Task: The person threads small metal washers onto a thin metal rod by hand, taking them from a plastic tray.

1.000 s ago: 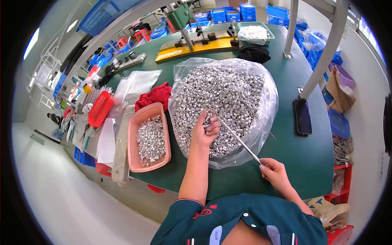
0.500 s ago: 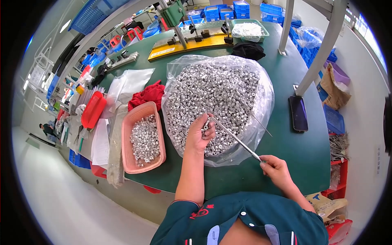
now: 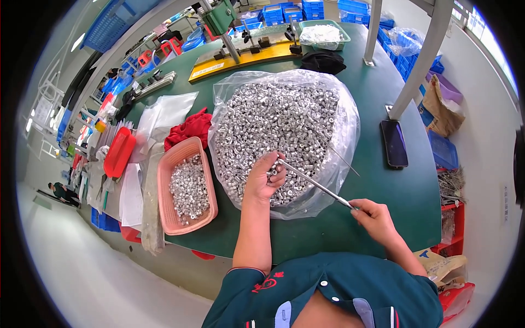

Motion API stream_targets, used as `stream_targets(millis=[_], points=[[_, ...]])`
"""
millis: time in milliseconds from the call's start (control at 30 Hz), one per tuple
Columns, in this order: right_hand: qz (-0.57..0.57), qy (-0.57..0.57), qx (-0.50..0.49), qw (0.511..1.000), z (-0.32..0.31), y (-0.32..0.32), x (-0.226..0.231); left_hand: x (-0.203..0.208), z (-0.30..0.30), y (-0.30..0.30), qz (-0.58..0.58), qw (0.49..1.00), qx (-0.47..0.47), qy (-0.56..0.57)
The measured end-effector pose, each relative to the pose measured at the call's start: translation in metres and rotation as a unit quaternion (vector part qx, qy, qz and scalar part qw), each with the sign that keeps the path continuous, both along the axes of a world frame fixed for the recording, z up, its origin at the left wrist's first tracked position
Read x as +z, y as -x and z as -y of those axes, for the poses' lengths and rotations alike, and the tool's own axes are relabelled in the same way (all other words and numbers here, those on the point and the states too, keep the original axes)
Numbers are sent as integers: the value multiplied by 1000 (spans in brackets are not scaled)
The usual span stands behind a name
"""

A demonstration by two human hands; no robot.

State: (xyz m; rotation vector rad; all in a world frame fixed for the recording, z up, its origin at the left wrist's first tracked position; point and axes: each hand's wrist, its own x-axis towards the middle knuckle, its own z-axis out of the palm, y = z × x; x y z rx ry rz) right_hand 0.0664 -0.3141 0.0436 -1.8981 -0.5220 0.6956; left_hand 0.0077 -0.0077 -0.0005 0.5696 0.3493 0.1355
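My left hand (image 3: 262, 180) is closed over the near part of a heap of small silver metal sleeves (image 3: 273, 120), which fills an open clear plastic bag (image 3: 351, 123). Several sleeves show in its curled fingers, and thumb and forefinger pinch at the far tip of a thin metal rod (image 3: 317, 185). Whether a sleeve sits on that tip is too small to tell. Gripping the rod's near end, my right hand (image 3: 376, 220) is closed to the right of the bag. Left of the bag, a pink plastic basket (image 3: 212, 214) holds more sleeves.
A second thin rod (image 3: 347, 162) lies across the bag's right side. Beyond it are a phone (image 3: 394, 143) and a grey frame post (image 3: 418, 68). A red cloth (image 3: 188, 130) lies behind the basket. At the back stand a yellow-based fixture (image 3: 240, 61) and a green tray (image 3: 344, 38).
The whole view has shifted slightly, so the table's things appear a little further left. Both hands keep their hold on the rod, with its tip still at my left fingers.
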Motion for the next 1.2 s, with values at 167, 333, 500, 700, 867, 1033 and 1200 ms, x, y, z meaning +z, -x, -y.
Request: stream_targets(millis=[167,333,500,700,867,1033,1200], points=[[-16,-7,-4,1000,-3,1,-4,1,2,-1,10,1000,-22,2],[-60,-39,-10,997,-3,2,-16,-1,1,-2,42,996,-27,69],[-70,-53,-10,996,-3,3,-18,-1,3,-1,48,994,-25,90],[-9,-17,-16,1000,-6,1,-10,3,4,-2,45,999,-28,4],[-51,-37,-5,998,-7,-4,-11,8,-1,1,58,997,-40,-14],[-75,-47,-1,996,-12,3,-23,5,-3,2,27,999,-18,-33],[34,-34,12,999,-17,3,-21,4,7,-1,23,998,-42,-50]])
